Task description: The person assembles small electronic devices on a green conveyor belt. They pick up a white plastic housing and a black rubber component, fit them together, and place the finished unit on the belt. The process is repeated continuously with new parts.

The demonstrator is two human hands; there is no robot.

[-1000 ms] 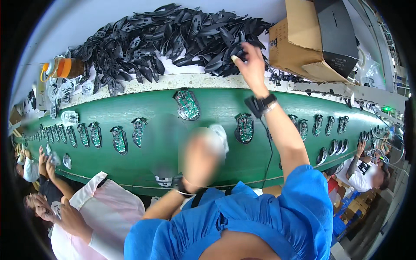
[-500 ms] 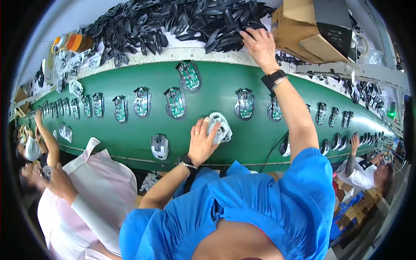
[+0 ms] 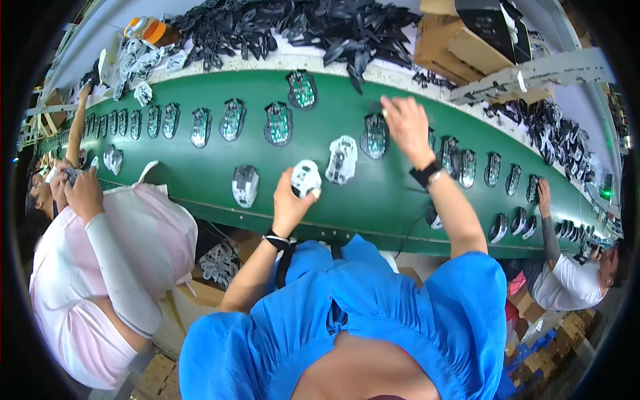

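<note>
My left hand (image 3: 290, 208) is closed around a rounded white mouse shell (image 3: 307, 179), raised above the green belt. Another whitish mouse shell (image 3: 342, 160) lies on the belt just to its right. Fingers stretched out, my right hand (image 3: 408, 130) hovers at the upper right of a mouse base with a green circuit board (image 3: 375, 138). I see nothing in its fingers. Left of the shells rests a grey-and-black mouse (image 3: 245, 187). One more mouse base (image 3: 302, 91) sits near the belt's far edge.
Several mouse bases line the belt (image 3: 220, 160) on both sides. Behind it, a shelf carries a heap of black plastic parts (image 3: 293, 30), an open cardboard box (image 3: 460, 43) and an orange-capped bottle (image 3: 150, 30). Co-workers sit left and right, one with a hand on the belt.
My right hand has come from the black parts' heap down to the belt. My left hand has let go of one shell, moved left and now holds a shell there. The view has shifted.
</note>
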